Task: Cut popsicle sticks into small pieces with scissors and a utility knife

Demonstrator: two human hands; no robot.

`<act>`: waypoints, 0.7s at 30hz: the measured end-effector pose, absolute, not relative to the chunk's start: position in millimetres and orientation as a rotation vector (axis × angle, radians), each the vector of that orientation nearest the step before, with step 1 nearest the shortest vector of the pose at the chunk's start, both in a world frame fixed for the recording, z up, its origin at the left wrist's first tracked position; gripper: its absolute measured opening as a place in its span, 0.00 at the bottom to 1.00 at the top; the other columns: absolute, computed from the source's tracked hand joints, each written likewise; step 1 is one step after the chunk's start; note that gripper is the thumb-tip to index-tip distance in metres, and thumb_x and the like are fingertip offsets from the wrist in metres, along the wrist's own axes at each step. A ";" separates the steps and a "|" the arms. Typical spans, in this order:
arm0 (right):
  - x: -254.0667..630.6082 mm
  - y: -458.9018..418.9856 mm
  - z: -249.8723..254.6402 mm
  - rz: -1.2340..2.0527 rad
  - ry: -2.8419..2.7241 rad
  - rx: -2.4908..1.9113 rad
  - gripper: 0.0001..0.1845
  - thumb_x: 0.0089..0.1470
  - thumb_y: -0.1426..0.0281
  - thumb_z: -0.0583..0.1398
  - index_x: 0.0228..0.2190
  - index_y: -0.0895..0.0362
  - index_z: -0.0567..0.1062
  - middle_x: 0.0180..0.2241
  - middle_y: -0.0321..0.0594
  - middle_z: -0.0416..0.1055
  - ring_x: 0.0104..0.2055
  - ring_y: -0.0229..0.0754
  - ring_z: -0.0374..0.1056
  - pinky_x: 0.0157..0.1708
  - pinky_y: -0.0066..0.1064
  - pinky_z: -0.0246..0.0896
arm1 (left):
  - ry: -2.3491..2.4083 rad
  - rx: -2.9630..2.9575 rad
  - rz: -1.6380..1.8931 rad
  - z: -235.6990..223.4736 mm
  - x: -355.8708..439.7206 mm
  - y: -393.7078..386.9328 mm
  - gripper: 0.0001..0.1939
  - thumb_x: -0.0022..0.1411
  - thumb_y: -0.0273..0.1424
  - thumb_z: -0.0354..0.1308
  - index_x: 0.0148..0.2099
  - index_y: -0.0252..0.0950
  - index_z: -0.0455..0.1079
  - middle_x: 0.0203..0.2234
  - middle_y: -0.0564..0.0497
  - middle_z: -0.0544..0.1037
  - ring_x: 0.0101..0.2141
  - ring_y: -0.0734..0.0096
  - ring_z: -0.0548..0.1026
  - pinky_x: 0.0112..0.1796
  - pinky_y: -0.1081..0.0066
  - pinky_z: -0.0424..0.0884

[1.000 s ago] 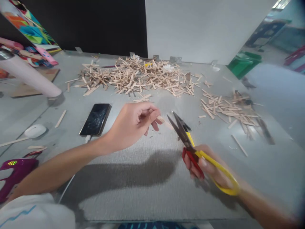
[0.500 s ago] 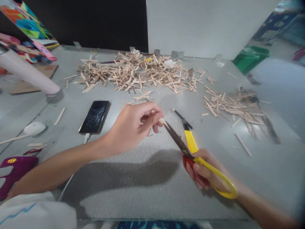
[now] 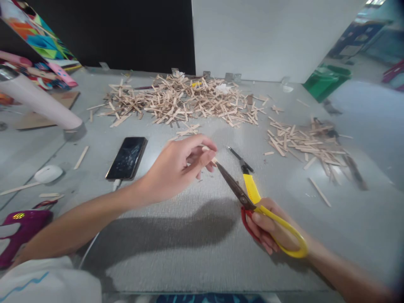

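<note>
At a grey worktop (image 3: 195,269) strewn with wooden sticks (image 3: 172,101), a person's left hand (image 3: 179,168) pinches a short wooden stick (image 3: 214,160) between thumb and fingers, while the right hand (image 3: 277,229) is clamped around the handles of red-and-yellow scissors (image 3: 243,200). The stick's exposed end meets the blade tips, held above the surface between a phone (image 3: 127,158) and a yellow cutter (image 3: 251,187). A good snip would likely call for a firm pinch well back from the cut, with the wood set deeper, nearer the pivot, for a cleaner bite and safer fingertips. One second earlier, the blades stood apart and clear of the left hand, a longer length jutting toward them; now they lie together at the fingertips, and only a stub shows.
</note>
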State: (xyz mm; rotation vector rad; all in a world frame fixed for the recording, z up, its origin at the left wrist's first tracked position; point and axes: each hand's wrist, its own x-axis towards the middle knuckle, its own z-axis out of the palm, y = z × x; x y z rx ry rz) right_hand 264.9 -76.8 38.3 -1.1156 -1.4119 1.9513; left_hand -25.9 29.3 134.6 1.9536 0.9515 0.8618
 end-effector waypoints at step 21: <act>255.3 -74.1 60.1 1.954 -1.367 -1.075 0.40 0.61 0.31 0.63 0.22 0.54 0.69 0.14 0.27 0.58 0.12 0.30 0.52 0.13 0.23 0.50 | 0.697 1.697 0.654 123.3 -20.0 28.0 0.04 0.80 0.27 0.58 0.54 0.35 0.71 0.37 0.46 0.86 0.38 0.68 0.87 0.39 0.70 0.85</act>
